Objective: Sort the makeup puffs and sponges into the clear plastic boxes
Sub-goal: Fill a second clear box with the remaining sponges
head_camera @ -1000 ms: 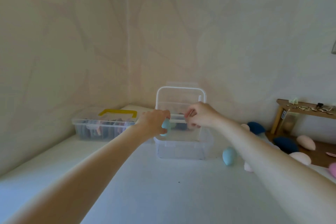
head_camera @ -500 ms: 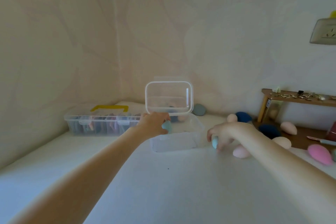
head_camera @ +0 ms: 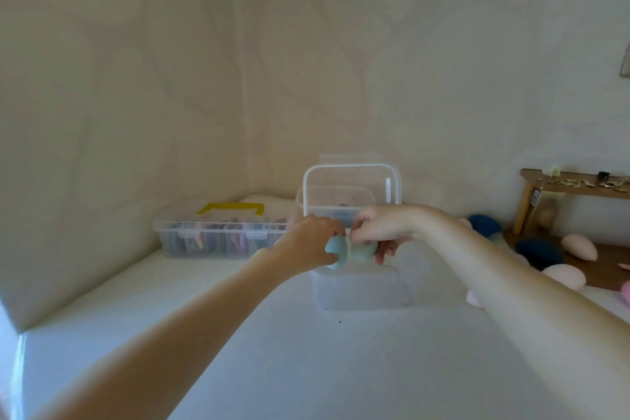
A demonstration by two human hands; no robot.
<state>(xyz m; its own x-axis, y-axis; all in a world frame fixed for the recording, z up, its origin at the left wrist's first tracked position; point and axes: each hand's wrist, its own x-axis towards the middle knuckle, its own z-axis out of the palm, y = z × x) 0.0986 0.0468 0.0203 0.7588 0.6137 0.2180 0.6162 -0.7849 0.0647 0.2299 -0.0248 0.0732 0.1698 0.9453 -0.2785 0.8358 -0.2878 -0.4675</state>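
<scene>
A clear plastic box (head_camera: 361, 291) stands on the white table, its lid (head_camera: 351, 189) tipped up behind it. My left hand (head_camera: 315, 242) holds a light blue sponge (head_camera: 337, 254) over the box's front left rim. Right beside it, my right hand (head_camera: 381, 230) holds a pale green-blue sponge (head_camera: 363, 251) over the box opening. The two sponges nearly touch. Loose sponges lie to the right: dark blue ones (head_camera: 538, 251), peach ones (head_camera: 564, 276) and a pale pink one (head_camera: 474, 298) partly behind my right forearm.
A long clear box with a yellow handle (head_camera: 221, 237), filled with several puffs, sits at the back left against the wall. A small wooden shelf (head_camera: 572, 186) with small items stands at the right. Walls close off the left and back.
My right hand picked up a sponge from the table right of the box and brought it back over the box, next to my left hand. The left hand stayed by the box's rim.
</scene>
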